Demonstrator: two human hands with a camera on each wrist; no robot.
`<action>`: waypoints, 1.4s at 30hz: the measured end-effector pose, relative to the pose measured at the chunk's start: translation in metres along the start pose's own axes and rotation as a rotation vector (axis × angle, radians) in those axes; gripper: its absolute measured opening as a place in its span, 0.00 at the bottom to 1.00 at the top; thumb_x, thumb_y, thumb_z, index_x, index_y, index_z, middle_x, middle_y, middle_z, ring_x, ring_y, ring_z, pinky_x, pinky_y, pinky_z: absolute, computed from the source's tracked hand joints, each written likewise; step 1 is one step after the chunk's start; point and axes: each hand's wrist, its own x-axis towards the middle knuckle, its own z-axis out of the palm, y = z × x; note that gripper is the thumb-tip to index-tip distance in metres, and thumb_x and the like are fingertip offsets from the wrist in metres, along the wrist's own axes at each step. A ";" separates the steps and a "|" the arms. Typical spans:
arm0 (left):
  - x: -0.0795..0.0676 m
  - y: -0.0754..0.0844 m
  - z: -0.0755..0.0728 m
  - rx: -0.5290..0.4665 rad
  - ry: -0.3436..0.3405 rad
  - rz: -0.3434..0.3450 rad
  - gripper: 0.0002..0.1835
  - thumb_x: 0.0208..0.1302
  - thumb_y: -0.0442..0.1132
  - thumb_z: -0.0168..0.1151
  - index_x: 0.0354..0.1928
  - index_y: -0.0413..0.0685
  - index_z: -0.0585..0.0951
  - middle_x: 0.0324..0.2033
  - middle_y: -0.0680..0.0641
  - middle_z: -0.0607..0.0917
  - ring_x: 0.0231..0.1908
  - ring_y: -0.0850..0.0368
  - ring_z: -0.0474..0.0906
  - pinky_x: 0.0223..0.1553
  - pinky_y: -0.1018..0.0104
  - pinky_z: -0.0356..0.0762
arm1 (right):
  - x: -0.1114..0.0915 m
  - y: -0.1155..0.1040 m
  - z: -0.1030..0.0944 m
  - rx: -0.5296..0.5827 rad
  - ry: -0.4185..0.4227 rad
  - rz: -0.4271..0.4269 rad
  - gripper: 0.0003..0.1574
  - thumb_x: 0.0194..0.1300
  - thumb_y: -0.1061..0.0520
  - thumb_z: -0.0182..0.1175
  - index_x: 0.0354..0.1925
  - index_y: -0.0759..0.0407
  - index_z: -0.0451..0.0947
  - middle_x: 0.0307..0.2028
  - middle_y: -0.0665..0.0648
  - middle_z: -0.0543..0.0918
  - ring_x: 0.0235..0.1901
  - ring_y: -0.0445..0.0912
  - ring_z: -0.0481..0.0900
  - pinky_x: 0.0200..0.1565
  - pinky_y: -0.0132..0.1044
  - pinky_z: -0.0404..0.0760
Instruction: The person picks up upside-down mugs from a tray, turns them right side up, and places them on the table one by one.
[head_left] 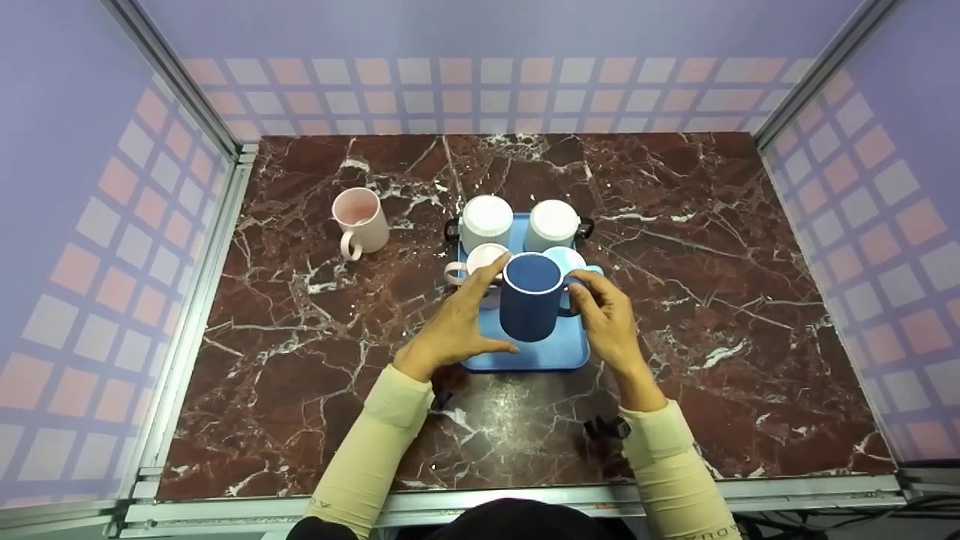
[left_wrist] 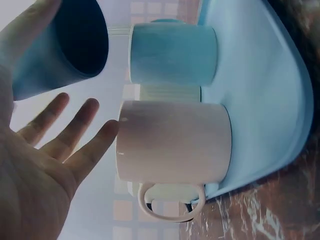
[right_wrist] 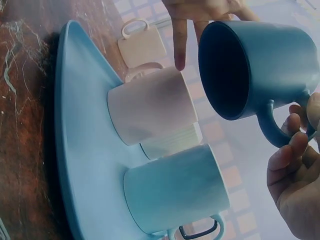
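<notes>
A navy blue mug [head_left: 529,311] is held above the front of a light blue tray [head_left: 532,358], its mouth facing down and its white-ringed base up. My right hand [head_left: 611,322] pinches its handle. On the mug's other side is my left hand [head_left: 450,322], fingers and thumb spread; whether a fingertip touches the mug I cannot tell. Below and behind stand a pale pink mug [left_wrist: 172,142] and a light blue mug [right_wrist: 175,187] on the tray, handles pointing outward. Farther back on it are two white mugs, a left one [head_left: 487,217] and a right one [head_left: 553,219], with black handles.
Left of the tray, another pale pink mug [head_left: 369,231] stands upright on the dark red marbled table [head_left: 712,300], its handle toward the front. Purple panels with pink and white squares [head_left: 495,71] enclose the back and sides. A metal rail [head_left: 435,501] runs along the front edge.
</notes>
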 end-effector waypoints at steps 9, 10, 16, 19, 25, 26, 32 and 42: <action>0.002 -0.004 0.005 0.138 0.098 0.181 0.56 0.49 0.46 0.84 0.77 0.57 0.58 0.73 0.44 0.69 0.72 0.49 0.68 0.74 0.56 0.68 | -0.002 -0.002 0.003 0.019 -0.018 0.027 0.10 0.76 0.64 0.56 0.47 0.69 0.83 0.22 0.51 0.74 0.23 0.39 0.71 0.26 0.27 0.71; 0.002 -0.004 0.005 0.152 0.109 0.196 0.56 0.48 0.45 0.85 0.76 0.57 0.59 0.73 0.44 0.68 0.73 0.48 0.67 0.74 0.55 0.68 | -0.003 -0.003 0.003 0.019 -0.020 0.033 0.10 0.77 0.64 0.56 0.47 0.69 0.82 0.22 0.50 0.74 0.23 0.39 0.71 0.26 0.27 0.71; 0.003 -0.003 0.004 0.212 0.148 0.278 0.54 0.46 0.44 0.85 0.74 0.51 0.63 0.75 0.45 0.68 0.73 0.49 0.68 0.75 0.58 0.66 | -0.002 -0.001 0.003 0.051 -0.039 0.058 0.11 0.77 0.64 0.55 0.47 0.71 0.81 0.21 0.49 0.73 0.22 0.38 0.71 0.25 0.26 0.70; 0.003 -0.003 0.004 0.200 0.148 0.308 0.52 0.48 0.47 0.85 0.72 0.47 0.64 0.73 0.45 0.71 0.72 0.50 0.70 0.75 0.61 0.66 | -0.003 0.000 0.002 0.077 -0.050 0.069 0.11 0.77 0.64 0.55 0.47 0.73 0.81 0.22 0.50 0.74 0.23 0.38 0.71 0.25 0.27 0.70; 0.002 -0.003 0.003 0.139 0.137 0.342 0.54 0.43 0.44 0.87 0.71 0.44 0.65 0.71 0.42 0.73 0.70 0.47 0.72 0.75 0.61 0.67 | -0.003 0.000 -0.002 0.068 -0.071 0.084 0.12 0.77 0.66 0.55 0.49 0.72 0.82 0.23 0.56 0.76 0.23 0.38 0.72 0.25 0.27 0.71; 0.002 -0.003 0.003 0.133 0.137 0.344 0.55 0.42 0.44 0.87 0.71 0.44 0.64 0.70 0.41 0.73 0.70 0.47 0.72 0.74 0.61 0.68 | -0.004 0.000 -0.003 0.063 -0.077 0.081 0.12 0.77 0.66 0.54 0.50 0.72 0.82 0.24 0.58 0.77 0.22 0.39 0.71 0.24 0.27 0.70; 0.001 -0.004 0.003 0.113 0.149 0.342 0.57 0.38 0.43 0.89 0.71 0.43 0.65 0.69 0.40 0.73 0.69 0.45 0.73 0.73 0.60 0.70 | -0.007 0.003 -0.014 0.091 -0.142 0.013 0.19 0.80 0.66 0.47 0.60 0.67 0.81 0.36 0.69 0.82 0.20 0.45 0.70 0.22 0.32 0.73; 0.001 -0.005 0.003 0.042 0.154 0.283 0.60 0.36 0.45 0.90 0.73 0.44 0.64 0.68 0.42 0.73 0.68 0.47 0.73 0.72 0.60 0.71 | -0.015 0.018 -0.026 -0.068 -0.213 -0.236 0.39 0.49 0.89 0.50 0.57 0.69 0.82 0.52 0.67 0.83 0.43 0.48 0.76 0.38 0.32 0.76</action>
